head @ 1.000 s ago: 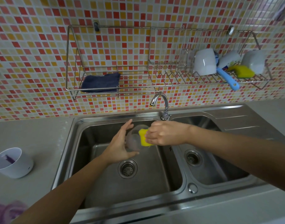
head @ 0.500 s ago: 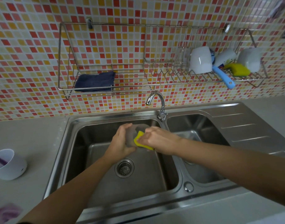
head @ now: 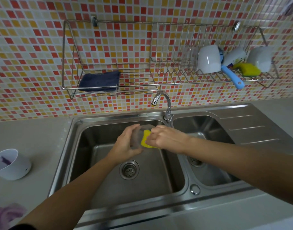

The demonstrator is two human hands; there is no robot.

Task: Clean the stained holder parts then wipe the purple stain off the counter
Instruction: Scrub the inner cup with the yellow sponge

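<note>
Stain (head: 7,213): a purple smear on the counter (head: 34,135), at the bottom left corner by my left arm.
Cup (head: 10,164): white, tilted on the counter left of the sink, with a purple streak inside.
Cloth (head: 99,81): dark blue, folded on the left end of the wire rack (head: 109,24) on the tiled wall.
My left hand (head: 125,143): over the left basin of the sink (head: 72,146), above the drain, fingers curled around a clear cup-shaped holder part (head: 137,136).
Sponge (head: 146,138): yellow, pressed against the clear part's open side.
My right hand (head: 165,138): clenched on the sponge, just below the tap (head: 164,103).
Rack, right end: an upturned white mug (head: 209,58), a blue-handled brush (head: 232,77), a second yellow sponge (head: 247,69) and a white container (head: 260,58).
</note>
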